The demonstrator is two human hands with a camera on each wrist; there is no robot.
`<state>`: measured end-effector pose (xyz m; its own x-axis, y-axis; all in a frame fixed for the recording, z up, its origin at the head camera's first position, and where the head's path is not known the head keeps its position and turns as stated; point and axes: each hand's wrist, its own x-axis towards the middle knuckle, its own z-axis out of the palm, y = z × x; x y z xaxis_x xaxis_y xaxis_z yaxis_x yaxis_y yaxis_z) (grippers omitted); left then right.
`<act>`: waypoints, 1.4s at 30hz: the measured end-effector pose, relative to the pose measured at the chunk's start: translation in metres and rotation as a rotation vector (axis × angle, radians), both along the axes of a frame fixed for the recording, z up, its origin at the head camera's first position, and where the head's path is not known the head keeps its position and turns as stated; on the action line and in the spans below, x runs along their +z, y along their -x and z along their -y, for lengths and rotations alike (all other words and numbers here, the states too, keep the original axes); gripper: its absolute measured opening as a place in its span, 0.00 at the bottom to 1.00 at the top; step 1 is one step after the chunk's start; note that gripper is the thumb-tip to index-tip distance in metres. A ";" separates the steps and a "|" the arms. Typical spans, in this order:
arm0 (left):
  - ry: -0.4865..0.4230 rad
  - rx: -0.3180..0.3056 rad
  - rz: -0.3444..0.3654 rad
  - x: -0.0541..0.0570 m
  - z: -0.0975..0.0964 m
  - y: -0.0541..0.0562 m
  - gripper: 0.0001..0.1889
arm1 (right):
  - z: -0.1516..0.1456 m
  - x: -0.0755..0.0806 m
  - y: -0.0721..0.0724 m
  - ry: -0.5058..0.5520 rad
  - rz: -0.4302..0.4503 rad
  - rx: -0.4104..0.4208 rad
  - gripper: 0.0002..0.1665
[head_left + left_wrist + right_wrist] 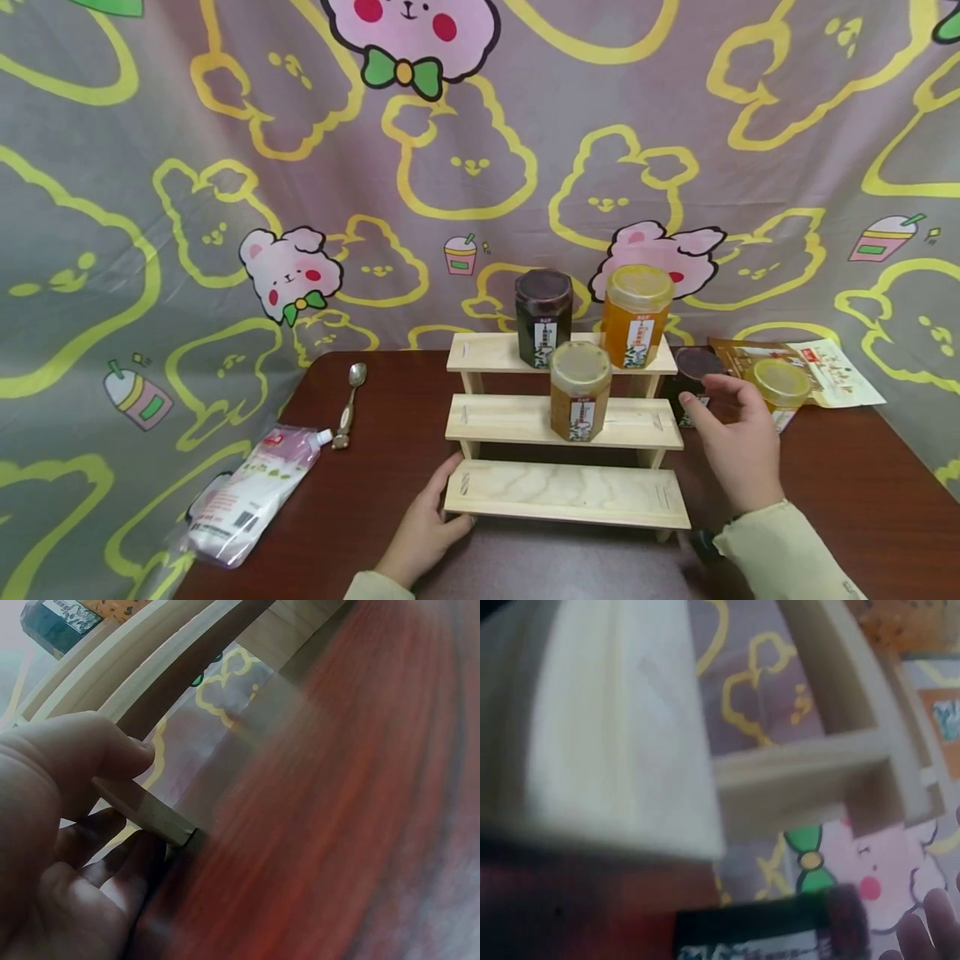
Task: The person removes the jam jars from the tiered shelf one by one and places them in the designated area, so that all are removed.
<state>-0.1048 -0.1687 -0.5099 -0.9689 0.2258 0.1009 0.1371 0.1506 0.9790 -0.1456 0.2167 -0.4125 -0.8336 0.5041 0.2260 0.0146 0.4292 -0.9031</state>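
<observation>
A three-tier wooden stand [517,492] stands mid-table. My left hand [423,525] grips the left end of its lowest step; in the left wrist view its thumb [124,754] lies along the board, with the fingers curled by a leg. My right hand [738,442] is right of the stand, fingers spread and nothing held. Its thumb overlaps a dark jar [686,408] on the table, also low in the right wrist view. Behind that hand is a yellow-lidded jar [782,383]. The top step bears another dark jar [534,321] and an orange jar [630,329]; the middle step, a pale amber jar [577,396].
At the left lie a spoon [348,408] and a white spouted pouch [258,492]. Brown and cream packets [847,371] lie at the back right. A patterned curtain [450,167] hangs close behind the brown table [375,492].
</observation>
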 end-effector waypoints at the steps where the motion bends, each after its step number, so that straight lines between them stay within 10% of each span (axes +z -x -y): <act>1: -0.002 0.000 -0.001 0.000 0.000 0.000 0.46 | -0.002 -0.001 0.001 0.004 0.013 -0.006 0.30; 18: 0.042 0.002 0.007 -0.003 0.001 0.002 0.45 | -0.033 -0.025 0.027 0.071 0.087 0.178 0.60; 42: 0.001 -0.007 -0.003 -0.001 0.001 0.000 0.45 | -0.044 -0.053 0.062 0.063 0.291 0.207 0.56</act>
